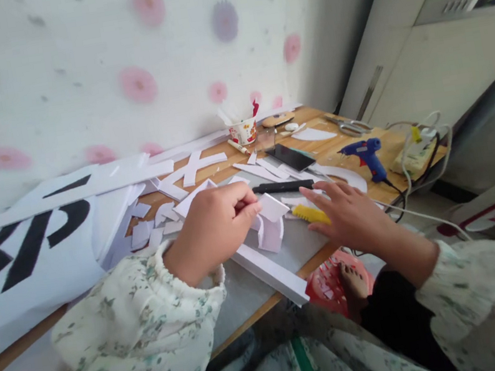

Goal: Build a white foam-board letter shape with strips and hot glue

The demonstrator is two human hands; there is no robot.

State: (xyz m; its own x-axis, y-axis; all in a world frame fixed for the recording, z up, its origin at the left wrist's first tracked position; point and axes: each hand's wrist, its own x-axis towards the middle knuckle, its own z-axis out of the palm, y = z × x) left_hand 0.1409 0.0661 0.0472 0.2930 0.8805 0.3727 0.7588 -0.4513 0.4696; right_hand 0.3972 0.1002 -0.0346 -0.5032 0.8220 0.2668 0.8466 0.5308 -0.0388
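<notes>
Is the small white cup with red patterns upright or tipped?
Upright: the red-patterned white cup stands rim-up, a slim red object sticking out above.

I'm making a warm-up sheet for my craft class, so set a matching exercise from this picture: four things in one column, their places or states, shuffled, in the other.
Column one
1. Glue gun
2. Yellow tool
3. Patterned cup
4. Left hand

Column two
A. At the fingers of the right hand
B. Near the wall, with things standing in it
C. Thumb and finger closed together at a white piece
D. Blue, towards the right end of the table

Right pairs: 1-D, 2-A, 3-B, 4-C
</notes>
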